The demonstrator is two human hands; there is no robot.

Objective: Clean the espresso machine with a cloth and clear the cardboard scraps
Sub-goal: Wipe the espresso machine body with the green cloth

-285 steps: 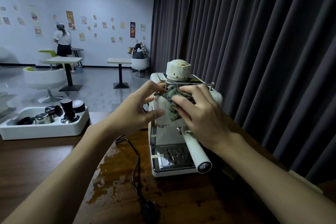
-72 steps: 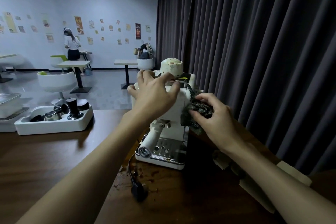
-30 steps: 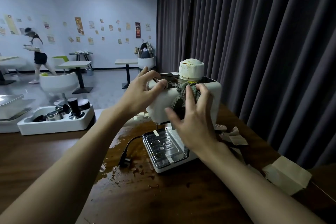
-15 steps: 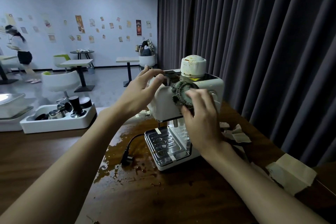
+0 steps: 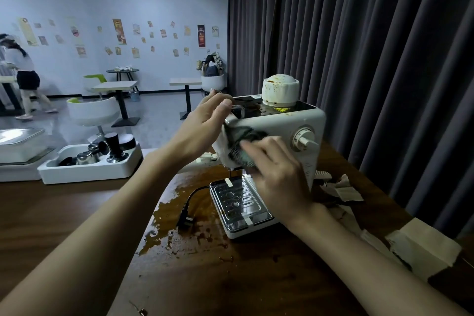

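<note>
Far left edge of the counter (image 5: 51, 213): white tray (image 5: 89, 174) with a black tamper (image 5: 114, 146) and small metal cups, well apart from the work.

Middle of the counter: brown coffee spill (image 5: 177, 202), wet-looking, spreading toward the front edge. Black power plug (image 5: 186, 218) lying in it, not plugged into anything, cord bending back toward the machine.

Left hand (image 5: 202, 128): curled over the top left corner of the espresso machine (image 5: 282, 123), gripping to steady it.

Espresso machine: right of middle, toward the counter's far edge, drip tray (image 5: 238, 202) facing the front edge. Probably heavy enough to stay put, but smooth plastic on a wet top, so prone to sliding under a sideways rub. Best braced at a top corner, never by the dial (image 5: 304, 139) or the stained cap (image 5: 280, 90).

Cloth (image 5: 242, 138): dark green, wadded, pressed against the upper front face. Soft, limp and light. Best taken as a bunch under bent fingers.

Right hand (image 5: 277, 174): fingers bent over the cloth, holding it against the machine. Motion blur, thumb hidden.

Right edge: cardboard scraps (image 5: 343, 188) just beside the machine's right side, and a larger torn piece (image 5: 423, 246) nearer the front right corner. Light, stiff, dry-looking, an easy pinch at any edge. Not yet cleared.
</note>
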